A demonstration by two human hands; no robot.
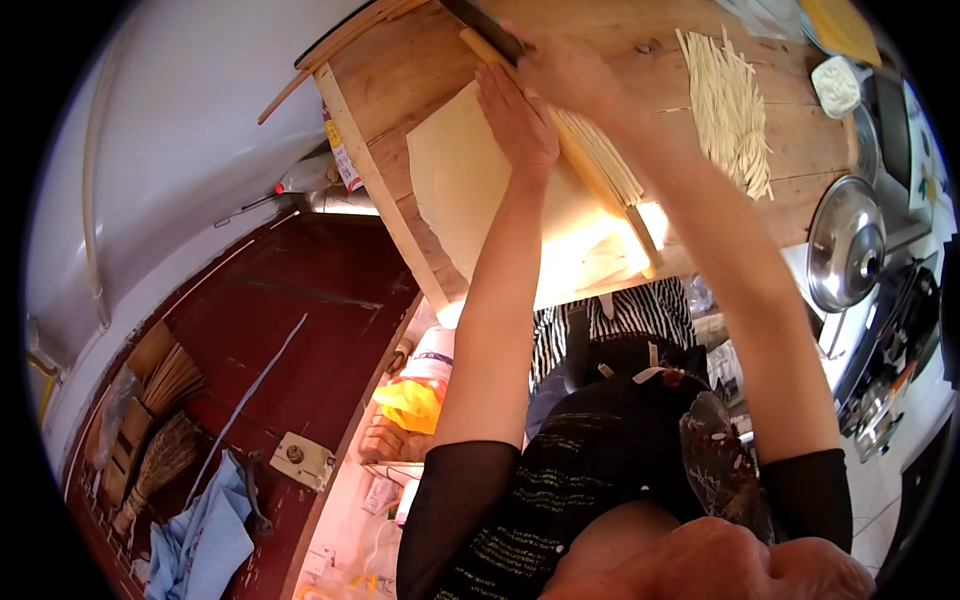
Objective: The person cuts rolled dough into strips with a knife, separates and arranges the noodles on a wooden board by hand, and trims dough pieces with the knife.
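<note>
A large thin sheet of dough (455, 160) lies on the wooden board (655, 75). Across it slants a long wooden rolling pin (585, 165). My left hand (520, 125) rests on the sheet with its fingers stretched out, their tips against the pin. At the far end of the pin, my right hand (572, 78), somewhat blurred, is closed on a knife (487, 30); the handle is hidden inside the hand. Cut dough strips (600, 150) lie along the pin's right side. Farther right is a pile of cut noodles (725, 115).
A white bowl (836, 87) stands at the board's right edge, with a metal pot lid (847, 243) near it. Thin wooden sticks (340, 50) lie at the far left edge. Below left are a broom (160, 465) and blue cloth (205, 535) on the dark red surface.
</note>
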